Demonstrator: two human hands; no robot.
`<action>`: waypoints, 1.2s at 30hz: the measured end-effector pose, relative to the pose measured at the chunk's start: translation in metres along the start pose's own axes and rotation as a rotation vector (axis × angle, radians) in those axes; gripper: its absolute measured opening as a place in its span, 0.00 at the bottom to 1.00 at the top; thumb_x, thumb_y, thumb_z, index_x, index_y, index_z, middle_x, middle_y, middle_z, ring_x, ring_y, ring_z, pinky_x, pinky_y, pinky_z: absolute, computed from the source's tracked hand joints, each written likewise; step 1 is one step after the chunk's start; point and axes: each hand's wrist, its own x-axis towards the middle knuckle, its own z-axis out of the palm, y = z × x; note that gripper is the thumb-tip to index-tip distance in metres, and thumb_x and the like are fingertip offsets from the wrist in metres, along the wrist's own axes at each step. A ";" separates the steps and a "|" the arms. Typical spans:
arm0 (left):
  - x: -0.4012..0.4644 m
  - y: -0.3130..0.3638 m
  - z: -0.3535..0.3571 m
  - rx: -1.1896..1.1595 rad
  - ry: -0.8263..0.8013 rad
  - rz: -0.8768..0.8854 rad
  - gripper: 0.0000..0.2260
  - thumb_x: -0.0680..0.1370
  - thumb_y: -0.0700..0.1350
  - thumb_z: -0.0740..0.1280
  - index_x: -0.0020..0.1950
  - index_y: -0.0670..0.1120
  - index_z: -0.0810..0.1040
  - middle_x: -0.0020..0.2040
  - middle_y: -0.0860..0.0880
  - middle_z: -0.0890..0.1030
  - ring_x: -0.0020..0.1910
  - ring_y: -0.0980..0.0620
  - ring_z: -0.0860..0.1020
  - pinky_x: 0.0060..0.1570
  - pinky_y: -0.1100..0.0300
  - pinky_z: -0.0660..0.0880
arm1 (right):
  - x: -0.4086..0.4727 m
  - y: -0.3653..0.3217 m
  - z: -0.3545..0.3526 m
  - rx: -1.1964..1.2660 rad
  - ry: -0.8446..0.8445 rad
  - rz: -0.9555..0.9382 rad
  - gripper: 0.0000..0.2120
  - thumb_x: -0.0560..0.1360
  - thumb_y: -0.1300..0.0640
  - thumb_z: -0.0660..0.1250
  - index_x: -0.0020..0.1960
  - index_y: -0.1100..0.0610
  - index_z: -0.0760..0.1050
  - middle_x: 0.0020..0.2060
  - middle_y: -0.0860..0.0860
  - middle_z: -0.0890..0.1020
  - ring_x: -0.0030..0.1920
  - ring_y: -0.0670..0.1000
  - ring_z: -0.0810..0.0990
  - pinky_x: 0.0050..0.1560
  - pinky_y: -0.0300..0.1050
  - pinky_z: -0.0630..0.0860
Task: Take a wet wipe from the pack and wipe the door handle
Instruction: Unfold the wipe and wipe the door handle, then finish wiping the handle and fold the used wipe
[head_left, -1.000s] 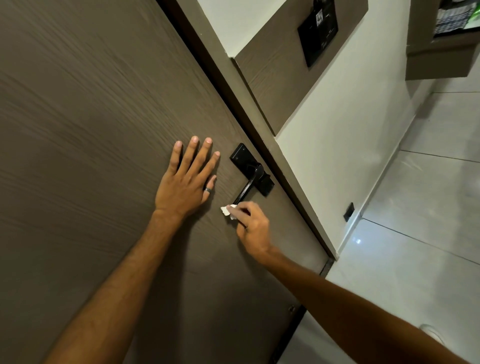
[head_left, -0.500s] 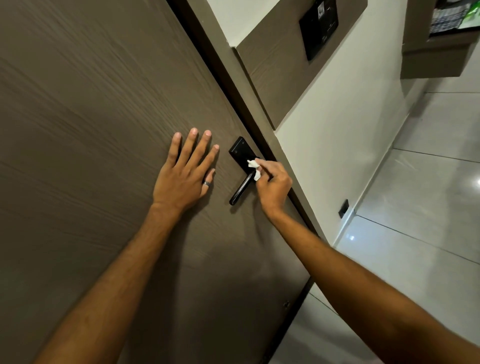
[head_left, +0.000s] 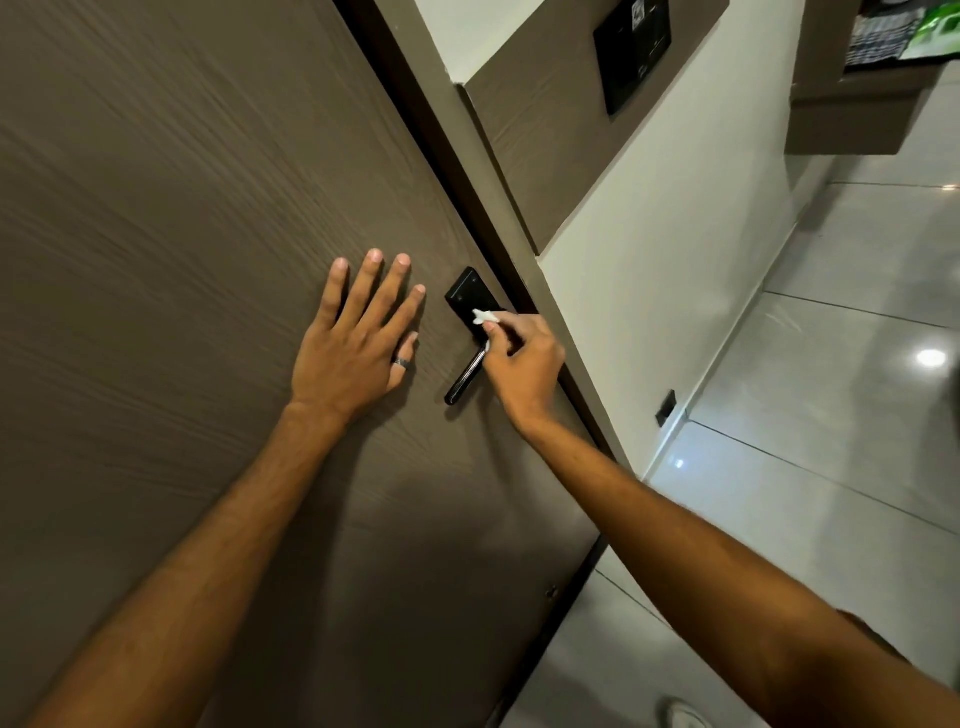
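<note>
A black door handle (head_left: 464, 381) with a black lock plate (head_left: 466, 296) sits on the brown wooden door (head_left: 182, 208), near its right edge. My right hand (head_left: 524, 369) pinches a small white wet wipe (head_left: 485, 317) and presses it against the lock plate, just above the lever. The hand covers the lever's upper part. My left hand (head_left: 358, 343) lies flat on the door with fingers spread, left of the handle, and wears a ring. A green pack (head_left: 930, 36) lies on a shelf at the top right, partly cut off.
The dark door frame (head_left: 441, 156) runs diagonally right of the handle. A black wall panel (head_left: 631, 52) hangs on the wall above. A small black socket (head_left: 666, 408) sits low on the white wall. Glossy light floor tiles (head_left: 831, 389) stretch to the right.
My right hand moved the wipe from the lever's lower end up to the lock plate, then stayed there with a small shift. My left hand stayed flat on the door.
</note>
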 end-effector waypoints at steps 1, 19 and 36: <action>0.001 0.002 -0.003 -0.032 -0.017 -0.025 0.27 0.86 0.57 0.55 0.83 0.48 0.61 0.85 0.41 0.55 0.84 0.37 0.52 0.81 0.37 0.49 | -0.006 -0.003 -0.001 0.026 -0.064 0.020 0.09 0.77 0.61 0.73 0.57 0.58 0.84 0.49 0.53 0.85 0.47 0.44 0.81 0.48 0.30 0.77; 0.378 0.246 -0.094 -1.975 -0.230 -0.545 0.06 0.78 0.44 0.71 0.49 0.53 0.88 0.45 0.54 0.88 0.37 0.59 0.82 0.36 0.68 0.76 | 0.321 0.038 -0.332 0.398 -0.503 0.657 0.06 0.79 0.60 0.69 0.50 0.57 0.85 0.40 0.51 0.87 0.39 0.47 0.84 0.38 0.39 0.82; 0.831 0.432 -0.045 -2.044 -0.104 -0.827 0.09 0.78 0.46 0.73 0.57 0.48 0.88 0.52 0.49 0.89 0.50 0.50 0.86 0.52 0.55 0.84 | 0.728 0.128 -0.490 -0.111 -0.368 0.454 0.09 0.74 0.63 0.76 0.51 0.66 0.81 0.36 0.55 0.84 0.33 0.49 0.82 0.35 0.39 0.79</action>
